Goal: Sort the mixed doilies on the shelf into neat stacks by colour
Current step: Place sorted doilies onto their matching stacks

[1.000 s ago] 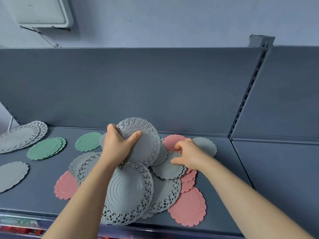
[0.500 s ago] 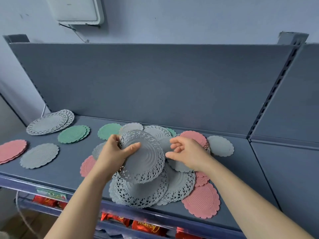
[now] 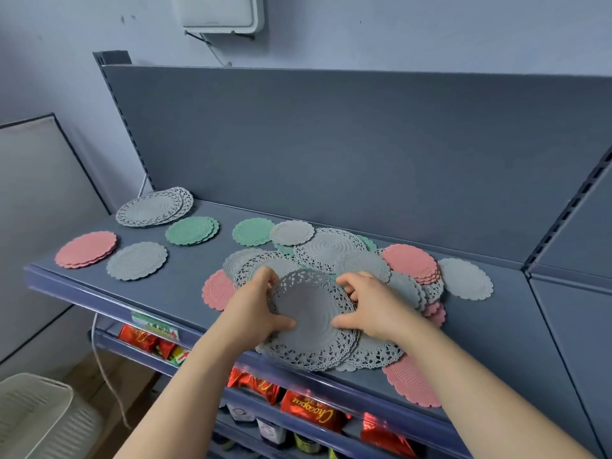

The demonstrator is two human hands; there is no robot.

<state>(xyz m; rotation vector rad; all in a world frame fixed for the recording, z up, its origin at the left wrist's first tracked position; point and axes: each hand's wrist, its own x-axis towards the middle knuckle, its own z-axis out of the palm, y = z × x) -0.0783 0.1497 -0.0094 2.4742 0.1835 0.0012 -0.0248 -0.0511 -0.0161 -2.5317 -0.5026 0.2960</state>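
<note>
The left hand (image 3: 253,309) and right hand (image 3: 376,308) pinch a grey lace doily (image 3: 311,308) by its opposite edges, thumbs on its face and fingers curled over the far rim. It sits tilted on top of the mixed pile (image 3: 331,250) of grey, pink and green doilies at the front of the shelf (image 3: 188,286). Further left, well apart from the pile, lie a grey lace stack (image 3: 152,208), a green stack (image 3: 192,230), a pink stack (image 3: 86,249) and a grey scalloped doily (image 3: 136,265)

Lower doilies of the mixed pile (image 3: 331,250) largely under others; white basket (image 3: 33,415) partly off-frame.
</note>
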